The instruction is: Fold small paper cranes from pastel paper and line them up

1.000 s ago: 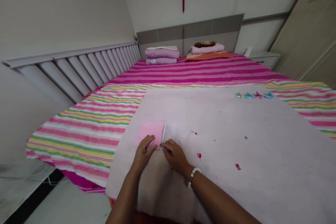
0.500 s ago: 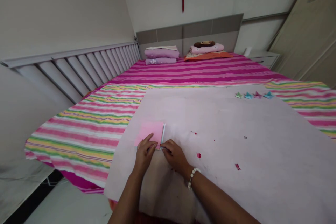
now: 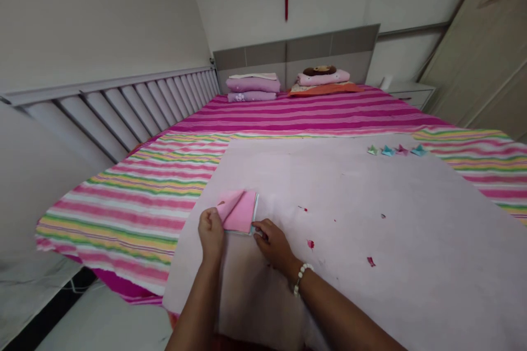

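Note:
A stack of square coloured paper (image 3: 244, 215) lies on the pale board, with pink on top and white and bluish edges showing along its right side. My left hand (image 3: 211, 230) is closed on the near corner of the top pink sheet (image 3: 229, 203), which is lifted and curled over toward the far left. Another pink surface shows beneath it. My right hand (image 3: 272, 240), wearing a white bead bracelet (image 3: 302, 278), pinches at the stack's near right corner. Its fingertips touch the stack's edge there.
Several small folded paper pieces (image 3: 387, 151) stand in a row at the board's far right. Red marks or scraps (image 3: 371, 261) dot the pale board (image 3: 329, 175). Striped cloth (image 3: 135, 214) surrounds it on the bed. Folded bedding (image 3: 253, 88) is stacked by the headboard (image 3: 267, 55).
My left hand has moved left from the stack's near edge, peeling the top pink sheet up and back. My right hand stays at the near right corner.

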Demonstrator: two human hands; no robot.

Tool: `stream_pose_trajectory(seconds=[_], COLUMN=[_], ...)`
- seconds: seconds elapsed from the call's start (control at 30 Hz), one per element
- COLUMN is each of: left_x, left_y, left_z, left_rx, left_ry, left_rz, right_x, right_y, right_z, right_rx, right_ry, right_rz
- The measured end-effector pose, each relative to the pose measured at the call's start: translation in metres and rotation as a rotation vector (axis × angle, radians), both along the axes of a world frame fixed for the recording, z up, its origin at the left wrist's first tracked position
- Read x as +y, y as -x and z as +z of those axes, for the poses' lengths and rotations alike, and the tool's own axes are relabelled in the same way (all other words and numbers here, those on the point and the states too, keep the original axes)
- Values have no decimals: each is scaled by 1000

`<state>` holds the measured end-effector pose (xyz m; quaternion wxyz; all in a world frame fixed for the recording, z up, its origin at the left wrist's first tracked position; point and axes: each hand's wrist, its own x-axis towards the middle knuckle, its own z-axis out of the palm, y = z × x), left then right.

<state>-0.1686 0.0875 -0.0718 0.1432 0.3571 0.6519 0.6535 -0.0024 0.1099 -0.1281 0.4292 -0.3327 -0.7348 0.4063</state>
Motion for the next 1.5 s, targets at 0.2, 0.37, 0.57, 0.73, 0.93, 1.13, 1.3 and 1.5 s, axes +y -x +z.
stream_pose_trajectory(seconds=[0.2,0.37,0.57,0.73,0.93,1.13,1.3,1.5], left_x=[3,-5,-21,-28,-37,-54,-61,-60], left_y=[3,-20,-56,-87,-117,-125,-120,-115], left_z=[28,46,62,61,54,63,65,62], left_rx=[-379,-679,-885,-890,-495,-126,-111,-554], left_ry=[-157,-187,-90,33,119,79,15,286], left_rz=[94,14,-144,-251,-354,-427,-664,-795], right_x=[2,-2,-16,-41,-62,-57,-54,-63], right_y=[0,-18,-73,-111,-129,-149,-161,-170], right_z=[11,31,52,72,79,80,88,96], right_rx=[103,209,580,682,649,346,237,209], right_ry=[167,331,578,733,767,636,287,-126], right_rz=[-34,-66,-141,-10,106,29,-139,-263])
